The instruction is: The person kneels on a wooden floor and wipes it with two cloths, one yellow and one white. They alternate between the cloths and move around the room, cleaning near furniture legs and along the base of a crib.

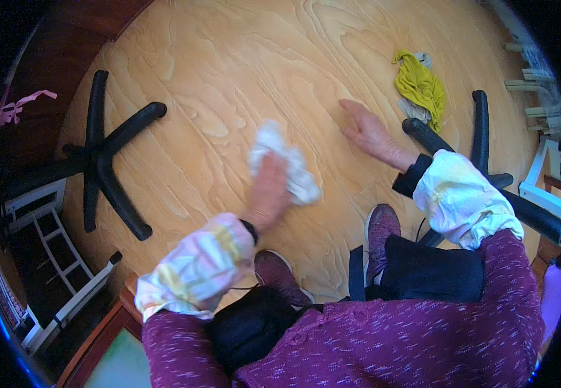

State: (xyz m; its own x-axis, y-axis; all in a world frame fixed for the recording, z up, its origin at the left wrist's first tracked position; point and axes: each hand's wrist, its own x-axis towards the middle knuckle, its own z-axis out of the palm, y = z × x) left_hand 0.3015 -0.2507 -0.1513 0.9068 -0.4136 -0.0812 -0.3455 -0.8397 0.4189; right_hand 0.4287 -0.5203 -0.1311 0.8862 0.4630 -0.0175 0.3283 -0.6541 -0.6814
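My left hand (269, 191) is on a crumpled white cloth (301, 177), which lies over the wood-grain floor (203, 63) ahead of my feet. Hand and cloth are both blurred. Some of the cloth is hidden under my fingers and palm. My right hand (368, 133) is off to the right of the cloth, holding nothing, with its thumb apart from the fingers. Whether it touches the floor I cannot tell. Beyond it lies a yellow-green cloth (420, 85) with a greyish-white cloth (414, 109) partly beneath it.
A black star-shaped chair base (98, 155) stands at left, another (480, 131) at right beside my right forearm. White metal frames (62, 237) are at the left edge. A brown wooden panel (82, 43) with a pink ribbon (23, 105) borders the floor. My shoes (382, 228) are below.
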